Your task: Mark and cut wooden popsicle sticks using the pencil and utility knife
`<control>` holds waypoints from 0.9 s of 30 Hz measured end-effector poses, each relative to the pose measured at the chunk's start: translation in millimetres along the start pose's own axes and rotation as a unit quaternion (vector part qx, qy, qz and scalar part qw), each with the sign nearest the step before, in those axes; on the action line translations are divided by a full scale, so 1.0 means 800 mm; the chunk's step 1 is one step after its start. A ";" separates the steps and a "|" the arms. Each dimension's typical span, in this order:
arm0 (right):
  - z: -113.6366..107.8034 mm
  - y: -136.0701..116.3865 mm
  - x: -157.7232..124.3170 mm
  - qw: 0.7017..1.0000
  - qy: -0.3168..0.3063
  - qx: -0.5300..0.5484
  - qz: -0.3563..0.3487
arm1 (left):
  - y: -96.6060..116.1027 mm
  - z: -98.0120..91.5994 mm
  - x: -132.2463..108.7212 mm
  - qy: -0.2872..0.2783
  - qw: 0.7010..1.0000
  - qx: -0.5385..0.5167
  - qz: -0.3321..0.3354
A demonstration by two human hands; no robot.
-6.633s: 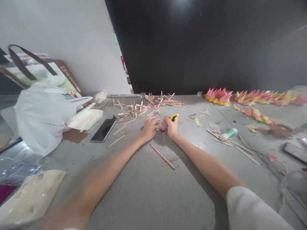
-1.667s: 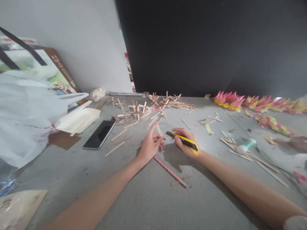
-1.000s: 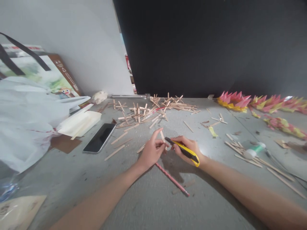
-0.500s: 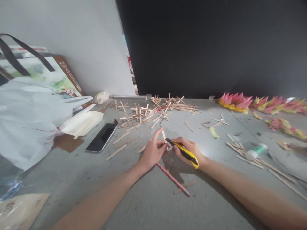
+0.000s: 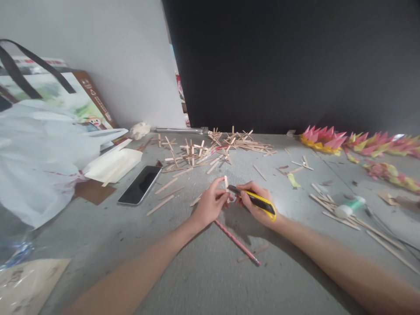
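Observation:
Between the fingers of my left hand (image 5: 211,202) a short wooden craft stick (image 5: 226,183) stands nearly upright. My right hand (image 5: 257,202) is closed round a yellow and black utility knife (image 5: 260,204). The knife's dark front end points left, close to the stick; whether the blade touches it I cannot tell. Below my left hand a pink pencil (image 5: 238,242) lies slanting on the grey table (image 5: 183,280). A loose craft stick (image 5: 252,253) lies beside the pencil's near end.
Many craft sticks (image 5: 190,153), some joined into crosses, are heaped at the back. A phone (image 5: 140,185) and a white plastic bag (image 5: 42,162) sit left. Right are a glue stick (image 5: 349,207), more sticks and pink-yellow folded paper pieces (image 5: 323,139). A black panel (image 5: 295,65) stands behind.
The knife has shifted slightly right and its rear end now points lower right. The stick in my left hand stands a little more upright. The view has moved slightly.

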State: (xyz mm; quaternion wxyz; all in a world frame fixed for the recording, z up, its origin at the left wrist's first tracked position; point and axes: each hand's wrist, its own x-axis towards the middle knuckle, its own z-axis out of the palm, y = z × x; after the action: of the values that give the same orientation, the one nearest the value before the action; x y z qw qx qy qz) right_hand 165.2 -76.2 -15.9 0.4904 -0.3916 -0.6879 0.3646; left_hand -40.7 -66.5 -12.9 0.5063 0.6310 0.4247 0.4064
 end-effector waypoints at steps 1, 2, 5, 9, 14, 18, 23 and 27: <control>0.000 0.000 0.001 1.000 -0.003 0.025 0.008 | 0.000 -0.001 0.001 -0.004 1.000 -0.013 -0.001; 0.000 0.000 0.002 0.999 -0.004 0.046 0.014 | -0.001 -0.001 0.001 -0.006 1.000 -0.025 -0.001; 0.000 -0.002 0.004 0.997 0.000 0.080 0.022 | 0.001 -0.002 0.003 -0.005 0.999 -0.047 -0.007; 0.001 -0.001 0.004 0.996 0.003 0.087 0.012 | 0.009 -0.002 0.003 0.005 0.998 -0.055 -0.017; 0.000 0.003 0.003 0.996 -0.001 0.090 0.003 | 0.020 -0.002 0.003 -0.010 0.998 -0.044 -0.044; -0.001 0.002 0.004 0.996 -0.001 0.087 0.003 | 0.023 -0.002 0.003 -0.005 0.999 -0.036 -0.036; 0.001 -0.003 0.006 0.994 0.002 0.108 0.004 | 0.023 -0.002 0.002 0.013 0.999 -0.028 -0.017; 0.006 -0.010 0.006 0.992 0.019 0.128 -0.003 | 0.024 -0.002 0.001 0.027 0.999 -0.033 -0.005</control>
State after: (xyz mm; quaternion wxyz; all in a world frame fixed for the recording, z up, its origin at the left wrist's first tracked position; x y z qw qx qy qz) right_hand 158.3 -75.6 -8.2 0.5509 -0.3299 -0.6273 0.4406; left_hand -39.3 -67.6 6.4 0.5174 0.6007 0.4275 0.4345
